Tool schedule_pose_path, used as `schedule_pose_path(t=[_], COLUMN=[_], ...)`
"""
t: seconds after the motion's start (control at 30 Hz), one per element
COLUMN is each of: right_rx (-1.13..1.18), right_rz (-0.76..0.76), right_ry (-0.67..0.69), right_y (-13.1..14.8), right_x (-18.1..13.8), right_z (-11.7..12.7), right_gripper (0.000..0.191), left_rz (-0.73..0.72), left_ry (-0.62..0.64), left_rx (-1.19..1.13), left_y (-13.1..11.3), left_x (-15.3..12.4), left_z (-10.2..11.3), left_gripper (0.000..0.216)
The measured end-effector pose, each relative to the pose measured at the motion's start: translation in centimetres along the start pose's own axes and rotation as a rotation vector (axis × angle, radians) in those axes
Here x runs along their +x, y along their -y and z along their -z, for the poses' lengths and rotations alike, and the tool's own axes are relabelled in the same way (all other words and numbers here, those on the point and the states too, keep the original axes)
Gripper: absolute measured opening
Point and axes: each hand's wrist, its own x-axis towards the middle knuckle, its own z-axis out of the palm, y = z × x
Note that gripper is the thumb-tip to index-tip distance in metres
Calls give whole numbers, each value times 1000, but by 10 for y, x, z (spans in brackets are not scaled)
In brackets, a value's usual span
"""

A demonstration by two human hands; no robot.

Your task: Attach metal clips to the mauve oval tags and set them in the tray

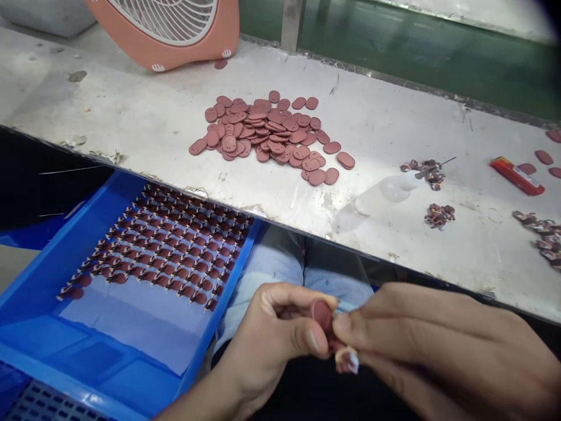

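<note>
1. The person's left hand (pixel 280 333) is closed in a pinch, thumb and forefinger holding a smooth, flat, dull maroon oval disc (pixel 322 314) above the lap.
2. The right hand (pixel 421 339), slightly blurred, has its thumb and fingers drawn together on a small, knobbly brown, cream and white moulded piece (pixel 346 358) at the disc's lower end; the exact contact is hidden.
3. Beyond the hands, a worn, chipped white bench (pixel 153 111) carries a loose heap of matching maroon oval discs (pixel 272 131), some pierced with tiny holes.
4. Right of the heap lies a translucent white plastic bottle (pixel 385 190) with a thin needle tip; beside it sits a tangled cluster of small brown and white pieces (pixel 439 215).
5. Farther right is a glossy red, oblong object (pixel 517 176).
6. At the left, a smooth blue plastic tray (pixel 219 316) holds tight rows of maroon discs joined to small figures (pixel 166 245) on a pale sheet (pixel 140 318).
7. A coral plastic fan (pixel 228 35) with a curved white grille stands behind.
</note>
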Motion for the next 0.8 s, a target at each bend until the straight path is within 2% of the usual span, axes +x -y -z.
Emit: schedule_pose_path(t=[0.13,0.2,0.5,0.8], right_rx=[-83,-65,-14,-77], right_rz=[14,20,65,90], right_ry=[75,60,14,95], right_y=[-7,-9,-8,-12], right_x=[12,15,16,23], right_z=[9,11,9,15], right_gripper=[25,19,19,16], left_rz=[-53,-43,-59,-39], left_ry=[-17,-28,-40,58], left_rx=[12,20,20,-76], left_y=[4,5,7,8], left_x=[7,9,8,10], left_z=[5,7,7,13], left_gripper=[34,33,35,21])
